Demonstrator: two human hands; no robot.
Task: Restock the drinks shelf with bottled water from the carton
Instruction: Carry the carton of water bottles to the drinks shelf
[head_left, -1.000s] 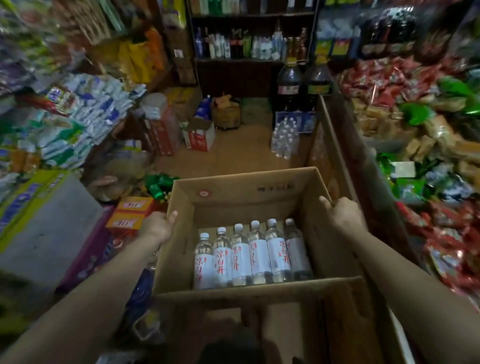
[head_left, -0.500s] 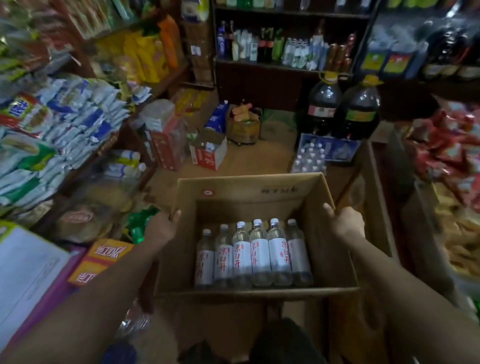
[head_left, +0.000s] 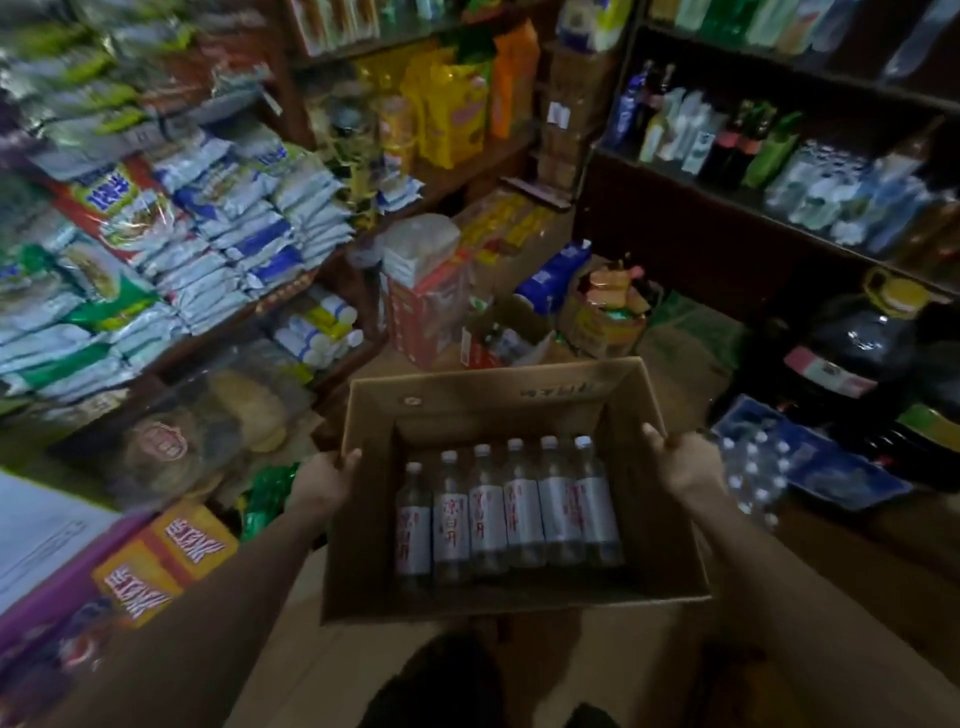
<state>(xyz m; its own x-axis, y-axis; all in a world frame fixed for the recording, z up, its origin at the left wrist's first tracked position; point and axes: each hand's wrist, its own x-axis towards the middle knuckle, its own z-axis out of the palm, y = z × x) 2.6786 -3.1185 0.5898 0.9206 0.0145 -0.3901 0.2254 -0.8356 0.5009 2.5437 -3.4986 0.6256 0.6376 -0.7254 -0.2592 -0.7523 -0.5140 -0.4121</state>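
Observation:
I carry an open brown carton in front of me, above the shop floor. My left hand grips its left wall, thumb over the rim. My right hand grips the right wall the same way. Inside, several clear water bottles with white caps and red-lettered white labels lie in a row against the near side. The dark drinks shelf stands ahead at the upper right, holding mixed bottles.
Shelves of snack packets line the left side. Boxes and a basket crowd the floor ahead. Two big dark jugs and a shrink-wrapped water pack sit at the right. Bare floor lies just beyond the carton.
The view has swung to the right and moved forward along the aisle. The drinks shelf is nearer and larger. Both hands keep the same hold on the carton.

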